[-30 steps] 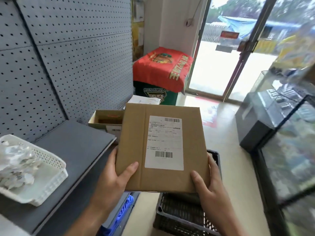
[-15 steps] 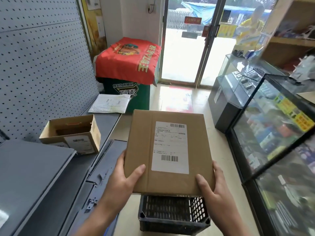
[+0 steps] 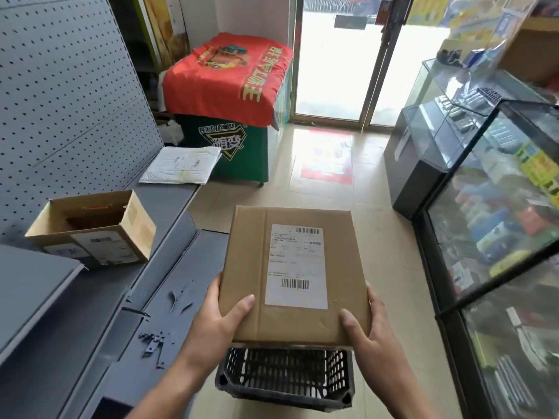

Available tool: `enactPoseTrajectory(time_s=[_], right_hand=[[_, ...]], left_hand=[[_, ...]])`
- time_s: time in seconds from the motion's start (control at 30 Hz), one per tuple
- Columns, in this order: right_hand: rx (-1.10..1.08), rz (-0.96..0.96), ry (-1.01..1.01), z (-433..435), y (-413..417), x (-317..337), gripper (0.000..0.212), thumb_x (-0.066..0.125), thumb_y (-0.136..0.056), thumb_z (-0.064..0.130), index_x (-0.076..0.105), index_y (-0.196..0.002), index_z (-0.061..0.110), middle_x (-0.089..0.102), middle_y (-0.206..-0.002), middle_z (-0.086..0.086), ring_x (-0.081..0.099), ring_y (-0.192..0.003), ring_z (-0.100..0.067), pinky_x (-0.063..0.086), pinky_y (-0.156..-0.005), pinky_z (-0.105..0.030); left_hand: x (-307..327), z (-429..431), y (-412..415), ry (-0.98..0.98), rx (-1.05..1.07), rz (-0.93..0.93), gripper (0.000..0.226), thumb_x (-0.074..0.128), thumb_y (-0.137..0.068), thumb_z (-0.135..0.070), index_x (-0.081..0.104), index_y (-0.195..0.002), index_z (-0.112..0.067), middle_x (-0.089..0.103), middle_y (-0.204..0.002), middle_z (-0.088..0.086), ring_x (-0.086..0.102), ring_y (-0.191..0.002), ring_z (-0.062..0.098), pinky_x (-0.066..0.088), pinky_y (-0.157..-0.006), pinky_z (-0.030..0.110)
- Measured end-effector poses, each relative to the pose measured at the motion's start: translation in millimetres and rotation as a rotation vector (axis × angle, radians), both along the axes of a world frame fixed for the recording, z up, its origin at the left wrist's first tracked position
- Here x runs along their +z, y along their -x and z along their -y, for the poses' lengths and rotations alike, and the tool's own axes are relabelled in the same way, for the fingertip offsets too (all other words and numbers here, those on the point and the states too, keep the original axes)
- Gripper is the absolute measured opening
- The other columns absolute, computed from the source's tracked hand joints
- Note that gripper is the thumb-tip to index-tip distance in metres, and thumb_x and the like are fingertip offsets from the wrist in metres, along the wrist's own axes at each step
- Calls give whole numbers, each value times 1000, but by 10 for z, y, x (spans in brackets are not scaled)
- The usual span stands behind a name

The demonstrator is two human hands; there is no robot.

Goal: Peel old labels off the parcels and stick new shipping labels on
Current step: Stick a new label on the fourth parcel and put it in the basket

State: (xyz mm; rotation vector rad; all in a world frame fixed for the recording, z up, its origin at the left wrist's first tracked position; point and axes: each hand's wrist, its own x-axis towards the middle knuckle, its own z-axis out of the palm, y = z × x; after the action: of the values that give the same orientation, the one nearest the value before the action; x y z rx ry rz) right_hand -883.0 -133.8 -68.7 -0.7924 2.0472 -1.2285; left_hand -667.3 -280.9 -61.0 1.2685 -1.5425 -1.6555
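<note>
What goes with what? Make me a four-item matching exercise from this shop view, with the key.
1. flat parcel
2. open carton
3. white mailer
4. black crate

a. on the floor, under the parcel
b. on the grey shelf, far end
c. held by left hand and right hand
d. on the grey shelf, top open

Pairs: 1-c, 2-d, 3-b, 4-a

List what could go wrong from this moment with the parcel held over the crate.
1. Both hands, left and right, grip only the near corners of the cardboard parcel; its far end is unsupported and might tip toward the black crate below.
2. The white shipping label lies flat with no lifted corner, so peeling may tear it.
</note>
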Motion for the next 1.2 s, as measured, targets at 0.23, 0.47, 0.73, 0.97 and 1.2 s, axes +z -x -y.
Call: enactPoseTrajectory(time_s=[0.23, 0.47, 0.73, 0.97, 1.2], right_hand=[[12, 52, -98, 41, 123, -266, 70, 57, -98, 35, 18, -155, 31, 41, -142, 15, 42, -129, -4, 32, -107, -22], [-23, 153, -274, -45, 75, -714, 68, 58, -98, 33, 20, -154, 26, 40, -139, 10, 43, -123, -7, 33, -106, -24], [-28, 262, -528, -235, 96, -1114, 61, 61, -97, 25, 31, -150, 23, 51, -128, 4, 50, -116, -14, 36, -95, -25], [14, 298, -666, -216, 149, -1360, 58, 54, -97, 43, 39, -149, 25, 52, -143, 2, 50, -127, -17, 39, -109, -34], [-34, 389, -713, 126, 302, -1579, 36, 43, -99, 54, 58, -119, 28, 59, -117, 1, 56, -106, -17, 50, -96, -40]], left_hand=[[-293, 60, 161, -92, -19, 84, 42, 71, -91, -30, 47, -123, -42, 67, -117, -18, 67, -102, -6, 54, -78, 14], [-770, 127, 134, -258, -129, 229, 57, 71, -89, -41, 48, -140, -27, 69, -120, -7, 69, -105, 8, 57, -82, 25], [-1369, 88, 62, -550, -240, 407, 35, 46, -106, -43, 59, -131, -24, 71, -118, -7, 65, -111, 12, 52, -96, 29], [-1550, 131, -5, -716, -288, 447, 35, 33, -103, -60, 64, -110, -45, 73, -109, -15, 64, -109, 8, 49, -90, 30], [-1806, 295, 40, -718, -240, 449, 52, 31, -96, -74, 57, -125, -41, 67, -121, -6, 62, -114, 14, 49, -95, 33]])
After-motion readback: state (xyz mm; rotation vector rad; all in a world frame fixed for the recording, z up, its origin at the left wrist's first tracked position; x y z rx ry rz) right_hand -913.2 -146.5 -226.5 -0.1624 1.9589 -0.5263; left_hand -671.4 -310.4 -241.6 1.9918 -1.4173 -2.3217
